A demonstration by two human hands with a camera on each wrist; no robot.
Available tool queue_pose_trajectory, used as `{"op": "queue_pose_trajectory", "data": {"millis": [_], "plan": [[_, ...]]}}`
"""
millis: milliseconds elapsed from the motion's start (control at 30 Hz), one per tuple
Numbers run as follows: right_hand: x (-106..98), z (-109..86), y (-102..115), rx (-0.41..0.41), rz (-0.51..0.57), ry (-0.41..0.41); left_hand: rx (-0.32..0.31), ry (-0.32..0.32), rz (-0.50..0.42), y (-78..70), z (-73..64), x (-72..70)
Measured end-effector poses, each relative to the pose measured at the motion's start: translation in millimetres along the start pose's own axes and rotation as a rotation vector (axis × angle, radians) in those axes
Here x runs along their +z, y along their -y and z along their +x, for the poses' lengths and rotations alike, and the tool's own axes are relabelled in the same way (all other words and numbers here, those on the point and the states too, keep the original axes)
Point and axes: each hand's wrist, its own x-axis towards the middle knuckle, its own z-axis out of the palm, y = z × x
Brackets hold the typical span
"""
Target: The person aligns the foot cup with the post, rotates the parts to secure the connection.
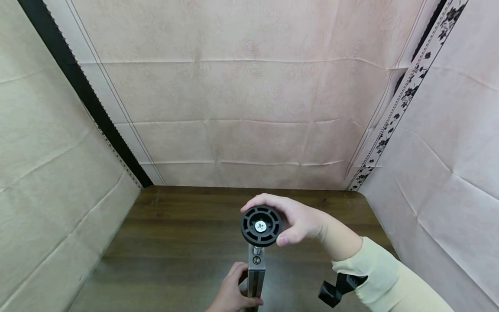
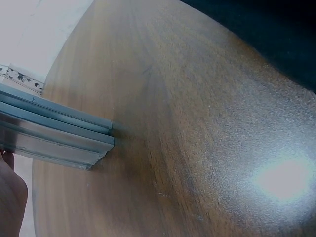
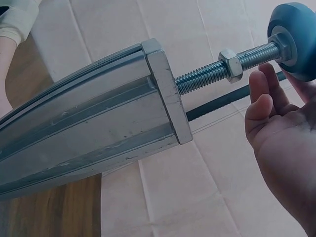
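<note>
An aluminium profile bar [image 1: 255, 277] stands over the wooden table, its end plate [image 3: 168, 96] facing up. My left hand [image 1: 231, 291] grips it from the left, thumb across its front. Out of the plate comes a threaded rod [image 3: 197, 78] carrying a hex nut [image 3: 230, 66], with a gap between nut and plate. A round black levelling foot [image 1: 260, 226] with a screw at its centre caps the rod. My right hand [image 1: 302, 219] holds the foot's rim, forefinger over the far edge and thumb at the near right. The bar's lower end [image 2: 98, 148] shows close over the tabletop.
The brown wooden table [image 1: 187, 242] has a rounded edge. Pale creased cloth walls [image 1: 249, 95] rise at the back and both sides, with a black strip [image 1: 93, 99] at the left corner. A black mount [image 1: 335, 290] is strapped over the right sleeve [image 1: 386, 268].
</note>
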Motion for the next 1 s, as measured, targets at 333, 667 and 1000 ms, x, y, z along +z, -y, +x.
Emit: {"op": "queue_pose_trajectory", "data": {"millis": [333,667,1000], "plan": [[3.6,1.3,-1.2,0.007,0.014,-0.038,0.072,-0.021,0.016,3.6,-0.3,1.3],[8.4,2.7,-1.9,-0.009,0.028,-0.082,0.042,-0.004,-0.005,3.8,1.0,1.2],[10.1,4.9,-5.2,-0.038,0.005,-0.092,-0.008,0.002,-0.025,2.4,-0.3,-0.3]]}}
